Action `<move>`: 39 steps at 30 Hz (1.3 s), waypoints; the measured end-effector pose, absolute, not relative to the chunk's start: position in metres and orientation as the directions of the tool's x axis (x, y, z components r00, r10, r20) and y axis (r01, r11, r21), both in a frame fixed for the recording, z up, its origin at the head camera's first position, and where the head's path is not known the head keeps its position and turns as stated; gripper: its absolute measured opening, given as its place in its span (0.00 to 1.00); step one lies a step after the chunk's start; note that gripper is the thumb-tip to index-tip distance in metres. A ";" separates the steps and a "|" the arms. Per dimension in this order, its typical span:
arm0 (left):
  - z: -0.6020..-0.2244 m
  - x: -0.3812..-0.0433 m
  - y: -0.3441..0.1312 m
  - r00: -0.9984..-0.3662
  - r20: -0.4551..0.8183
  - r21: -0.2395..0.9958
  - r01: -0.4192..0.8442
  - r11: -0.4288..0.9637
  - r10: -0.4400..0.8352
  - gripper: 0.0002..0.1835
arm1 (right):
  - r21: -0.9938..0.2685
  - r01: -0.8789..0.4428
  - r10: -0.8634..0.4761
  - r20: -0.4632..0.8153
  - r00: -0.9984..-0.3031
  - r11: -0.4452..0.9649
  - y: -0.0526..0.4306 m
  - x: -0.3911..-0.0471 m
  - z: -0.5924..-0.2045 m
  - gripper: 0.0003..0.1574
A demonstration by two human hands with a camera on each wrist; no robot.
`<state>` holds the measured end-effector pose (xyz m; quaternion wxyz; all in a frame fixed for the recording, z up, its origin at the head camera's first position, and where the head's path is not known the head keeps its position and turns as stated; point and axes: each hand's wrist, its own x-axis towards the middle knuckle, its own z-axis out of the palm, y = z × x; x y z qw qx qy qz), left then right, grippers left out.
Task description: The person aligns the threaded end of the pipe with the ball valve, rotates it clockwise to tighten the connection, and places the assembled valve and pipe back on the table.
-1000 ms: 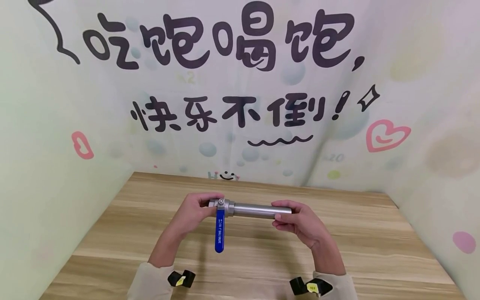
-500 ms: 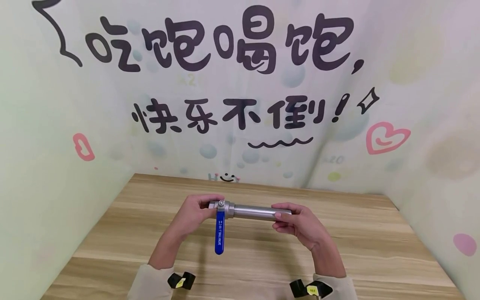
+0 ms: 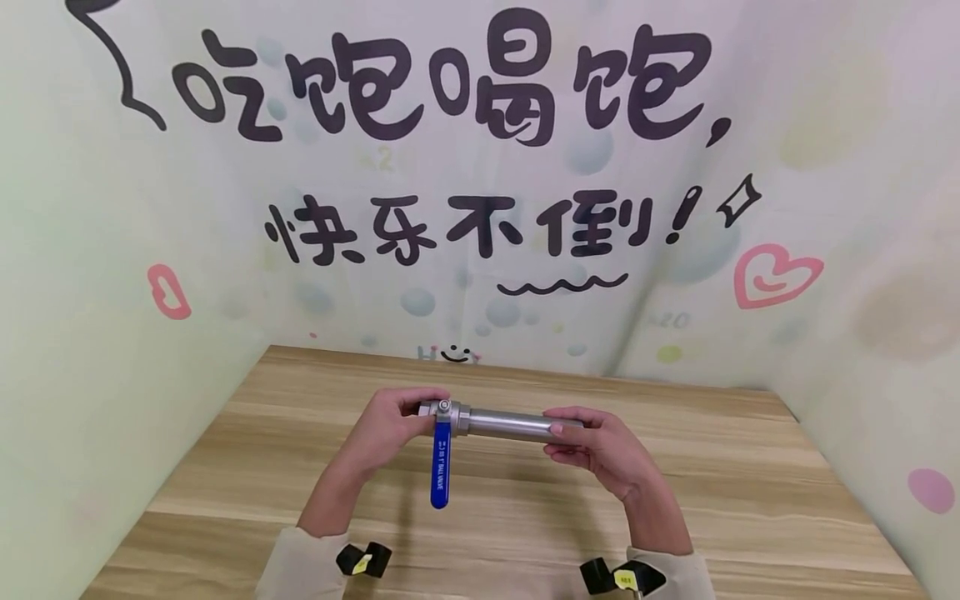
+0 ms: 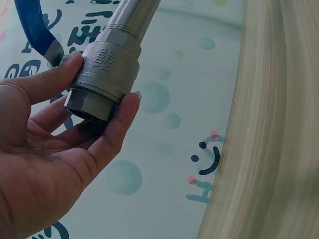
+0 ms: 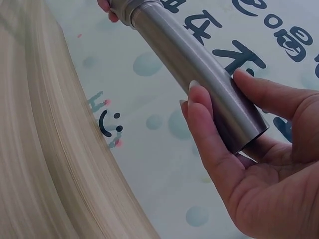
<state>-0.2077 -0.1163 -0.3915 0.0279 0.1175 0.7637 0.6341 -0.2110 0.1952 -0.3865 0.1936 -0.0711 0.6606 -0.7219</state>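
Note:
A steel ball valve with a blue lever handle is joined end to end with a smooth steel pipe. My left hand grips the valve body by its outer end, thumb on one side and fingers on the other; raised lettering shows on the body in the left wrist view. At the pipe's far end, my right hand holds it between thumb and fingers, the open end facing the palm. Valve and pipe lie nearly level above the table, and the handle points toward me.
Below the hands spreads a wood-grain table. A white printed cloth with black lettering, hearts and bubbles rises behind it and along both sides. Each sleeve carries a black wrist strap with a yellow label.
Both hands keep their grip, and valve and pipe stay almost in place. The head view has shifted only slightly.

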 end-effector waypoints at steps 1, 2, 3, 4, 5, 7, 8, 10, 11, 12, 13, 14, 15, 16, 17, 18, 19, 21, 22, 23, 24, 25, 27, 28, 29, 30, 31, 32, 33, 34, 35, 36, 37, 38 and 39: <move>-0.392 -0.208 -0.116 -0.971 0.108 0.975 0.145 0.169 0.215 0.17 | -0.981 0.187 -0.375 -0.154 -0.914 -0.052 0.195 -0.211 -0.386 0.25; -0.392 -0.208 -0.116 -0.971 0.109 0.974 0.147 0.170 0.215 0.17 | -0.980 0.189 -0.376 -0.155 -0.914 -0.055 0.195 -0.211 -0.386 0.25; -0.392 -0.208 -0.116 -0.971 0.110 0.974 0.148 0.172 0.213 0.17 | -0.980 0.190 -0.377 -0.155 -0.913 -0.059 0.196 -0.211 -0.386 0.23; -0.392 -0.208 -0.116 -0.971 0.109 0.974 0.147 0.173 0.211 0.17 | -0.979 0.191 -0.376 -0.154 -0.914 -0.065 0.196 -0.211 -0.386 0.23; -0.392 -0.209 -0.116 -0.971 0.109 0.974 0.146 0.171 0.211 0.17 | -0.979 0.191 -0.376 -0.151 -0.914 -0.071 0.196 -0.211 -0.385 0.23; -0.392 -0.209 -0.116 -0.972 0.107 0.975 0.144 0.171 0.209 0.17 | -0.978 0.189 -0.378 -0.145 -0.915 -0.083 0.196 -0.212 -0.385 0.22; -0.392 -0.209 -0.116 -0.972 0.104 0.975 0.141 0.170 0.208 0.17 | -0.978 0.188 -0.378 -0.141 -0.915 -0.089 0.196 -0.212 -0.385 0.22; -0.392 -0.209 -0.116 -0.973 0.102 0.976 0.139 0.170 0.208 0.17 | -0.978 0.186 -0.379 -0.137 -0.915 -0.097 0.196 -0.212 -0.385 0.22; -0.392 -0.209 -0.115 -0.973 0.101 0.976 0.138 0.169 0.209 0.17 | -0.978 0.187 -0.380 -0.137 -0.915 -0.098 0.196 -0.212 -0.385 0.22; -0.392 -0.209 -0.115 -0.972 0.101 0.976 0.138 0.169 0.210 0.17 | -0.977 0.188 -0.381 -0.137 -0.915 -0.098 0.196 -0.212 -0.385 0.21; -0.392 -0.210 -0.115 -0.972 0.103 0.976 0.140 0.168 0.213 0.17 | -0.977 0.188 -0.381 -0.138 -0.914 -0.098 0.197 -0.211 -0.385 0.21; -0.392 -0.210 -0.115 -0.971 0.104 0.975 0.141 0.169 0.214 0.17 | -0.978 0.187 -0.381 -0.137 -0.914 -0.097 0.197 -0.211 -0.385 0.20; -0.392 -0.210 -0.115 -0.970 0.105 0.975 0.143 0.168 0.217 0.17 | -0.978 0.188 -0.380 -0.138 -0.914 -0.095 0.197 -0.211 -0.385 0.20; -0.392 -0.210 -0.115 -0.969 0.108 0.974 0.147 0.170 0.221 0.17 | -0.978 0.188 -0.380 -0.140 -0.914 -0.093 0.197 -0.211 -0.386 0.19; -0.392 -0.210 -0.115 -0.968 0.111 0.974 0.151 0.170 0.225 0.17 | -0.978 0.188 -0.381 -0.141 -0.914 -0.089 0.197 -0.211 -0.386 0.19; -0.392 -0.210 -0.115 -0.968 0.111 0.974 0.152 0.170 0.227 0.17 | -0.978 0.191 -0.379 -0.145 -0.914 -0.087 0.197 -0.211 -0.386 0.19; -0.392 -0.210 -0.115 -0.968 0.111 0.974 0.152 0.170 0.227 0.17 | -0.978 0.194 -0.378 -0.149 -0.914 -0.084 0.197 -0.211 -0.387 0.19; -0.392 -0.210 -0.115 -0.968 0.107 0.974 0.147 0.170 0.226 0.17 | -0.977 0.200 -0.375 -0.157 -0.914 -0.078 0.197 -0.212 -0.387 0.19; -0.392 -0.210 -0.115 -0.968 0.105 0.974 0.146 0.171 0.226 0.17 | -0.977 0.199 -0.376 -0.157 -0.913 -0.075 0.197 -0.212 -0.388 0.19; -0.392 -0.210 -0.114 -0.969 0.103 0.975 0.143 0.170 0.224 0.17 | -0.977 0.201 -0.374 -0.159 -0.914 -0.074 0.197 -0.212 -0.388 0.18; -0.391 -0.209 -0.114 -0.970 0.099 0.976 0.138 0.168 0.222 0.17 | -0.977 0.200 -0.374 -0.160 -0.914 -0.072 0.196 -0.212 -0.388 0.18; -0.391 -0.209 -0.114 -0.970 0.099 0.976 0.138 0.167 0.222 0.17 | -0.978 0.198 -0.375 -0.158 -0.913 -0.070 0.197 -0.212 -0.389 0.19; -0.391 -0.209 -0.115 -0.968 0.105 0.976 0.144 0.161 0.228 0.17 | -0.978 0.196 -0.370 -0.158 -0.916 -0.067 0.196 -0.213 -0.389 0.20; -0.391 -0.208 -0.115 -0.966 0.109 0.977 0.148 0.156 0.233 0.17 | -0.978 0.195 -0.367 -0.158 -0.917 -0.066 0.197 -0.213 -0.389 0.20; -0.391 -0.208 -0.115 -0.965 0.111 0.977 0.150 0.151 0.237 0.17 | -0.978 0.198 -0.363 -0.161 -0.918 -0.066 0.196 -0.213 -0.389 0.21; -0.390 -0.208 -0.115 -0.964 0.114 0.977 0.152 0.146 0.240 0.17 | -0.978 0.199 -0.362 -0.163 -0.918 -0.065 0.196 -0.213 -0.389 0.21; -0.390 -0.207 -0.115 -0.963 0.117 0.978 0.154 0.143 0.243 0.17 | -0.977 0.202 -0.358 -0.166 -0.919 -0.065 0.196 -0.213 -0.389 0.22; -0.390 -0.207 -0.116 -0.962 0.118 0.978 0.156 0.141 0.245 0.17 | -0.977 0.203 -0.355 -0.168 -0.920 -0.065 0.196 -0.213 -0.389 0.22; -0.390 -0.207 -0.116 -0.962 0.118 0.978 0.155 0.140 0.247 0.17 | -0.977 0.204 -0.356 -0.168 -0.919 -0.065 0.196 -0.213 -0.389 0.23; -0.390 -0.207 -0.116 -0.961 0.119 0.978 0.157 0.139 0.249 0.17 | -0.977 0.205 -0.357 -0.169 -0.919 -0.064 0.196 -0.213 -0.389 0.23; -0.389 -0.206 -0.116 -0.961 0.119 0.978 0.157 0.138 0.250 0.17 | -0.977 0.206 -0.358 -0.170 -0.918 -0.064 0.196 -0.213 -0.389 0.24; -0.389 -0.206 -0.116 -0.960 0.120 0.978 0.158 0.137 0.251 0.17 | -0.976 0.206 -0.358 -0.171 -0.918 -0.063 0.196 -0.213 -0.389 0.24; -0.389 -0.206 -0.116 -0.960 0.121 0.978 0.159 0.138 0.252 0.17 | -0.976 0.208 -0.357 -0.172 -0.918 -0.062 0.196 -0.213 -0.389 0.25; -0.388 -0.206 -0.115 -0.960 0.121 0.978 0.160 0.137 0.254 0.17 | -0.976 0.208 -0.357 -0.173 -0.918 -0.061 0.196 -0.213 -0.389 0.25; -0.388 -0.206 -0.115 -0.959 0.122 0.978 0.160 0.136 0.256 0.17 | -0.976 0.209 -0.357 -0.175 -0.918 -0.059 0.196 -0.213 -0.389 0.26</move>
